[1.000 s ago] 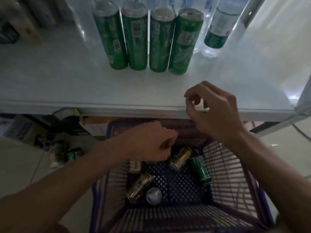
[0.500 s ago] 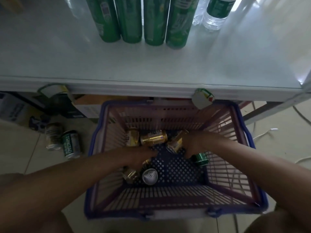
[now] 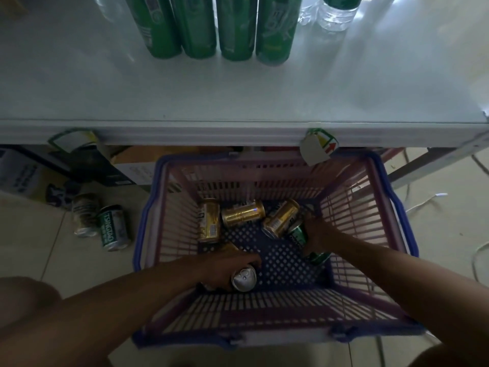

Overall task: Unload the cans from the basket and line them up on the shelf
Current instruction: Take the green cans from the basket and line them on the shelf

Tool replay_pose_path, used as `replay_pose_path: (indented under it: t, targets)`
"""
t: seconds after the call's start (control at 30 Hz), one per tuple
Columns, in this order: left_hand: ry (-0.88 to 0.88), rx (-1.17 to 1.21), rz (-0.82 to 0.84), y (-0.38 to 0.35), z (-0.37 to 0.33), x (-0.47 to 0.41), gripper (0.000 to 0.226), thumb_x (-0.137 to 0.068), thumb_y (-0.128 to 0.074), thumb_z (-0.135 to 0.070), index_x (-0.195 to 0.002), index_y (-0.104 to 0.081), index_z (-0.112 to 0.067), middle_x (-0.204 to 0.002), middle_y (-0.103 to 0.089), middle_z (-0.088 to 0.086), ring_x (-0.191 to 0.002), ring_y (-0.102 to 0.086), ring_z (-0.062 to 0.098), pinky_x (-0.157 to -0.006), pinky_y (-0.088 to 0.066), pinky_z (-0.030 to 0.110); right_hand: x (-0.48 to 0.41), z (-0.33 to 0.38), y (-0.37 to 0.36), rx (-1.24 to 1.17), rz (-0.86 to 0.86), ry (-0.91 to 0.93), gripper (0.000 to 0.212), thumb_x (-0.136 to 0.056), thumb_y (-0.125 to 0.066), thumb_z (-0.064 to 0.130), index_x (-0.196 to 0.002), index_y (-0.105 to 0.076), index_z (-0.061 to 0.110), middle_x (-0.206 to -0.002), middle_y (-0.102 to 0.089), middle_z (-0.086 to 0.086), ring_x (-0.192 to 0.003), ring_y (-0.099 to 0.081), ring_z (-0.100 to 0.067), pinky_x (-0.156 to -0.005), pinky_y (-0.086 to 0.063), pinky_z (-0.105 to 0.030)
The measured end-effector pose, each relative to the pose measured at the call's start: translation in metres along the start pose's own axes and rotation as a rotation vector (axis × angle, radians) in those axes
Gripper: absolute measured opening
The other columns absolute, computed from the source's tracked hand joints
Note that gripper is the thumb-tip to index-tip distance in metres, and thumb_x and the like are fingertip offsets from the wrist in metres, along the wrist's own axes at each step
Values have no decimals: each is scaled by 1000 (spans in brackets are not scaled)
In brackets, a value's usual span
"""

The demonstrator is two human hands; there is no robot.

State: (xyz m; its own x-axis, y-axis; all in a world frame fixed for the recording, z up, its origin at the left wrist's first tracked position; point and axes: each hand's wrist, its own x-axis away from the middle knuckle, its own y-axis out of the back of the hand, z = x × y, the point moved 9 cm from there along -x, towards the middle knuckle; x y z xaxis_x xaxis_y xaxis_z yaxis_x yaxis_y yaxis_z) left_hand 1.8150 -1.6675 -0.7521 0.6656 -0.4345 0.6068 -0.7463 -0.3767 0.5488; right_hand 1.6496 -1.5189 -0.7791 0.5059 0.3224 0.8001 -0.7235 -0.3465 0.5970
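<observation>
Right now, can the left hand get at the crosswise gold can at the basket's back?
Probably not yet: the left hand grips the silver-topped can. The gold can lies uncovered in the basket, so once that hand is free, the way looks open.

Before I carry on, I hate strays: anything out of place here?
Yes. A green can and a pale can lie on the floor left of the basket, off the shelf. A price tag hangs crooked from the shelf edge.
</observation>
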Motion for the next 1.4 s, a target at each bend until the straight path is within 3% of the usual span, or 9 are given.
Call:
replay_pose_path:
  t: [0.1,0.27,0.37,0.57,0.7,0.87,0.97,1.27,1.4]
  targets:
    - [-10,-23,-20,0,2,-4,79,-85,-76,-20,-152,-34,-21,-157,-38,2,-142,-38,19,-112,-29,23,1,2,-14,-52,85,11,87,-71,-91,30,-144,-49,5,-137,-59,-11,-106,-60,-17,-82,-51,-21]
    - [-34,-18,44,-8,-1,-15,94,-78,-83,-22,-153,-27,-29,-156,-38,-1,-140,-40,19,-110,-41,35,11,9,-27,-113,205,15,120,-75,-85,43,-163,-9,16,-167,-21,-9,-145,-36,-28,-111,-43,-32]
    - [-33,-30,90,-13,-6,-23,90,-81,-81,-26,-154,-29,-19,-159,-35,3,-143,-36,20,-113,-32,31,25,10,-12,17,265,-21,91,-79,-76,57,-151,-44,13,-145,-52,-6,-120,-57,-21,-97,-55,-34]
    - [26,0,13,-13,1,-31,93,-81,-79,-35,-156,-27,-20,-158,-36,2,-140,-41,20,-113,-35,32,24,40,17,164,-130,191,81,-74,-81,47,-142,-50,15,-139,-55,-9,-127,-56,-31,-91,-52,-34]
    - [70,109,-128,0,9,-28,93,-74,-82,-35,-150,-30,-27,-145,-51,-1,-124,-55,18,-100,-50,37,20,40,12,-29,-215,185,111,-69,-86,47,-158,-27,17,-154,-43,-11,-136,-47,-34,-105,-48,-39]
    - [55,182,-188,1,15,-20,96,-67,-89,-31,-148,-37,-25,-146,-50,-6,-131,-49,12,-105,-44,27,17,18,-3,-362,-215,137,107,-54,-97,45,-145,-45,19,-145,-53,-3,-135,-49,-27,-109,-43,-31]
    - [41,193,-196,3,13,-22,91,-67,-90,-28,-145,-43,-27,-144,-52,-8,-130,-50,10,-101,-40,19,18,5,-18,-378,-153,161,96,-78,-86,33,-156,-34,14,-151,-50,-10,-140,-45,-30,-93,-41,-9]
    - [41,158,-151,1,12,-30,89,-65,-91,-30,-142,-45,-30,-143,-53,-8,-129,-51,12,-103,-41,22,52,38,20,-439,-118,293,115,-74,-89,30,-162,-16,15,-160,-38,-3,-145,-39,-22,-107,-33,-19]
    - [10,195,-166,16,3,-26,81,-66,-90,-25,-137,-51,-24,-139,-55,-4,-127,-51,13,-107,-43,32,103,76,77,-554,-220,513,84,-71,-90,21,-142,-45,26,-138,-60,8,-124,-57,-8,-107,-47,-33]
